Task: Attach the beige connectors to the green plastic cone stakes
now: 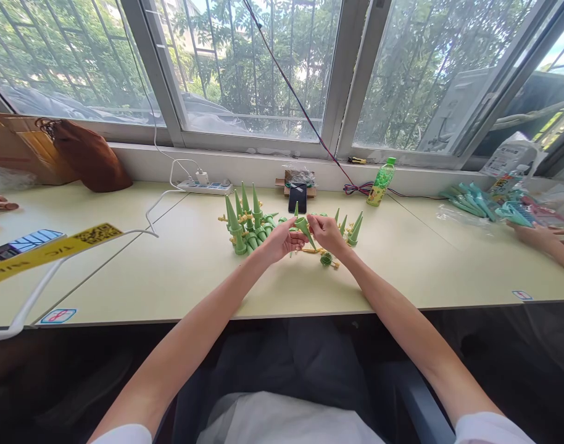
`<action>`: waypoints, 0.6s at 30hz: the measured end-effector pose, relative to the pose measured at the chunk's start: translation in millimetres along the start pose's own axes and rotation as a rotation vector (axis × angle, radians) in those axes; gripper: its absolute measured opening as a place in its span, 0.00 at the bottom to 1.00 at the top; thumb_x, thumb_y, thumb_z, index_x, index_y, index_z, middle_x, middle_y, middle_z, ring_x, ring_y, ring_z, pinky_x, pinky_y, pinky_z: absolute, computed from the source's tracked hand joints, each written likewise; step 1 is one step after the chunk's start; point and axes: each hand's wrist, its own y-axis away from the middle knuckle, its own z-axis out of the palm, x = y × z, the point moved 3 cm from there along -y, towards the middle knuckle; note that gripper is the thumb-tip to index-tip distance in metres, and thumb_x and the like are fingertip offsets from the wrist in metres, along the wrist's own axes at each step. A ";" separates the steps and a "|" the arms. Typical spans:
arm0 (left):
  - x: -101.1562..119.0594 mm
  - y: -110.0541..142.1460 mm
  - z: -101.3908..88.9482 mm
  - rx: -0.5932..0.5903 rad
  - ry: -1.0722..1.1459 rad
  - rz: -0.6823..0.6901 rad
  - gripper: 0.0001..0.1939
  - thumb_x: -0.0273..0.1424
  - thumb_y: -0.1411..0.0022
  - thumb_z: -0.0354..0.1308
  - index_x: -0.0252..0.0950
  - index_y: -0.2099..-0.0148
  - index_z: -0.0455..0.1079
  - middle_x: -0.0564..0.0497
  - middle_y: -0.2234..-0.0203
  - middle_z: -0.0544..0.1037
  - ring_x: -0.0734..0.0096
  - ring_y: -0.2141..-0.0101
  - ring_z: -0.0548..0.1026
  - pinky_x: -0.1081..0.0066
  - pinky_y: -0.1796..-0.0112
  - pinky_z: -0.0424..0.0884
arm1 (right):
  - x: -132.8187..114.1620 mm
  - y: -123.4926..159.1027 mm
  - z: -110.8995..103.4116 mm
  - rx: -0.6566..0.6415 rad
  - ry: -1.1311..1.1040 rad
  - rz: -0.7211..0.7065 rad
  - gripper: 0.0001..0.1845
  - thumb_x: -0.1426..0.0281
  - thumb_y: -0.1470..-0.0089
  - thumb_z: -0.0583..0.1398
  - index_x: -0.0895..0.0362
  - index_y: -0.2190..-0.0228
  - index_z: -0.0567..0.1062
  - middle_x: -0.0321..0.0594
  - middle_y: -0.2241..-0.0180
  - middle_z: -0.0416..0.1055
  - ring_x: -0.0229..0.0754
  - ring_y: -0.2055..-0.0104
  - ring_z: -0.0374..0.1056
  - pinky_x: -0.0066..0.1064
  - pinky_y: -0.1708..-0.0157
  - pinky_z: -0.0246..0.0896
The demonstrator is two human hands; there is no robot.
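Your left hand [280, 240] grips a green plastic spike [305, 229], presumably steadying its wide end for your right hand [327, 235], curled beside it; its grip cannot be told.

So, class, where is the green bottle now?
In the head view, the green bottle is right of centre, near the back of the table, just right of the coiled cable.

Bare forearms [217, 296] slant inward over the near edge of the tabletop [180, 283]. The left hand [283, 239] curls loosely, palm partly upturned; close beside it, the right hand [327, 234] bends tighter, knuckles up.
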 end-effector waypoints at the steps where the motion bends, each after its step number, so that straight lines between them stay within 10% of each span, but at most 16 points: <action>1: 0.6 0.2 0.2 -0.007 -0.004 0.005 0.11 0.40 0.32 0.48 0.37 0.61 0.58 0.45 0.79 0.76 0.71 0.83 0.71 0.75 0.80 0.67 | 0.1 -0.1 -0.3 0.001 -0.002 0.004 0.35 0.40 0.41 0.44 0.55 0.83 0.59 0.36 0.83 0.60 0.35 0.78 0.54 0.29 0.76 0.49; 18: 4.4 3.5 2.2 -0.021 -0.049 0.051 0.14 0.40 0.36 0.55 0.34 0.56 0.62 0.46 0.77 0.76 0.73 0.82 0.71 0.74 0.78 0.69 | 6.6 -1.0 -1.0 0.013 -0.010 0.029 0.35 0.41 0.41 0.45 0.56 0.82 0.61 0.37 0.83 0.63 0.36 0.78 0.57 0.29 0.76 0.51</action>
